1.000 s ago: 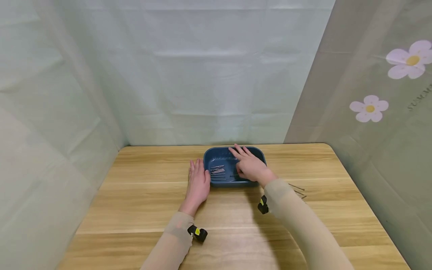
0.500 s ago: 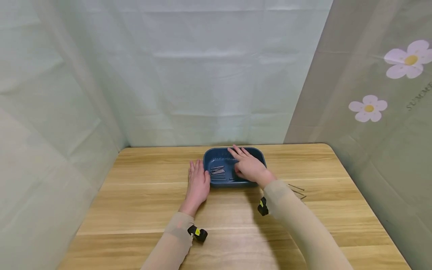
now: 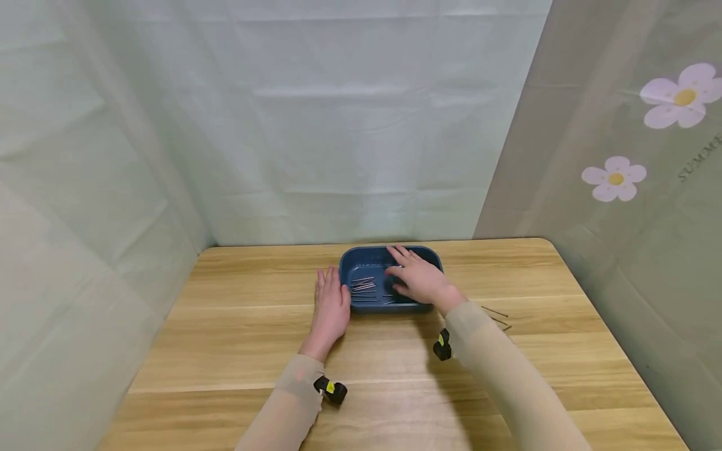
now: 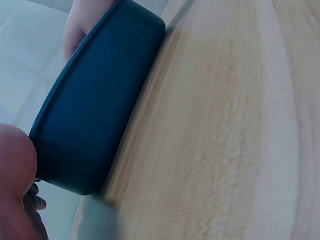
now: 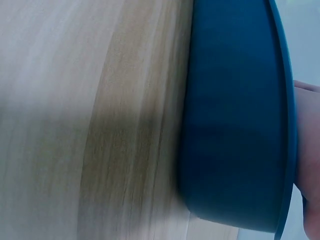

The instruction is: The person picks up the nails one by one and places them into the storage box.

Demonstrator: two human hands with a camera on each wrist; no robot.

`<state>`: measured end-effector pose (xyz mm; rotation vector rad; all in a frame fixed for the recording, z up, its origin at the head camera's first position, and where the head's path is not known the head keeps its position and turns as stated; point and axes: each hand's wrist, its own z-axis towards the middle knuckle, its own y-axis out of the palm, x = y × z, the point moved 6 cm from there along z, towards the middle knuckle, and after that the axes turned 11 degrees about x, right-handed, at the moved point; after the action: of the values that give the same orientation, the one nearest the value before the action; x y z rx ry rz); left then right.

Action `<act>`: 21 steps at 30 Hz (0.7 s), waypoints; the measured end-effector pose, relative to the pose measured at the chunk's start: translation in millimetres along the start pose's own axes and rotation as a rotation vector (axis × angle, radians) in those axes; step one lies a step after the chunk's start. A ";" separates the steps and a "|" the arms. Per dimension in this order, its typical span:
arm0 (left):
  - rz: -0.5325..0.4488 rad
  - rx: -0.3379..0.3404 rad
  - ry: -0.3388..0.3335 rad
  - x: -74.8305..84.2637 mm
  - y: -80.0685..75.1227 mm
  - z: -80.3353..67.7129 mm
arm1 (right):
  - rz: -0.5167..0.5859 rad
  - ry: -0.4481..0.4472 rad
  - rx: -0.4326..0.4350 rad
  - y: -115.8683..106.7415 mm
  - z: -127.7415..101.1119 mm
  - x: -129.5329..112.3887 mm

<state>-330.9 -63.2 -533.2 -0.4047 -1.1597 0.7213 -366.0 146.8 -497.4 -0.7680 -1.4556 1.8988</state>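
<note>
A dark blue rectangular tray (image 3: 365,255) stands near the table's back edge. In its left part lie several thin metal nails (image 3: 363,285), with a few more nails (image 3: 388,297) around its middle. My left hand (image 3: 331,308) rests against the tray's left end, fingers straight and pointing forward. My right hand (image 3: 422,279) is over the right part of the tray, its fingers spread and the thumb apart from the index finger. Both wrist views mostly show the tray's outer wall (image 4: 95,105), with part of the right hand (image 5: 309,135) beyond the rim in the right wrist view.
On the wooden table (image 3: 237,351), right of the tray and partly behind the right sleeve, lie a few loose nails (image 3: 495,311). Pale fabric (image 3: 361,125) hangs behind the table and along both sides.
My right hand's thumb and index finger have parted from a curled pinch, and the hand has shifted slightly right. Nails now lie at the tray's middle by its fingers. My left hand stays put.
</note>
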 end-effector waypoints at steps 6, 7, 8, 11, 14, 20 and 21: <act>0.004 0.008 0.000 1.6 -1.6 -0.4 | 0.070 0.041 0.030 -6.1 -7.2 6.3; 0.006 0.008 0.001 1.7 -1.6 -0.2 | 0.081 0.053 0.036 -7.0 -9.0 7.6; 0.007 0.007 0.002 1.7 -1.6 -0.1 | 0.093 0.062 0.044 -8.1 -10.9 8.8; 0.012 0.001 -0.002 1.2 -1.3 0.3 | 0.130 0.099 0.066 -11.5 -17.6 13.4; 0.022 -0.005 -0.007 0.3 -1.2 -0.4 | 0.176 0.134 0.103 -15.6 -25.6 18.6; 0.020 0.008 0.006 0.9 -0.1 0.0 | 0.245 0.178 0.164 -27.2 -44.0 29.7; 0.019 0.012 0.008 1.3 -0.2 0.1 | 0.255 0.188 0.168 -29.3 -47.4 31.4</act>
<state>-330.6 -62.5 -532.1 -0.4089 -1.1446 0.7417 -346.5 205.7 -482.0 -1.0605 -1.1114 2.0420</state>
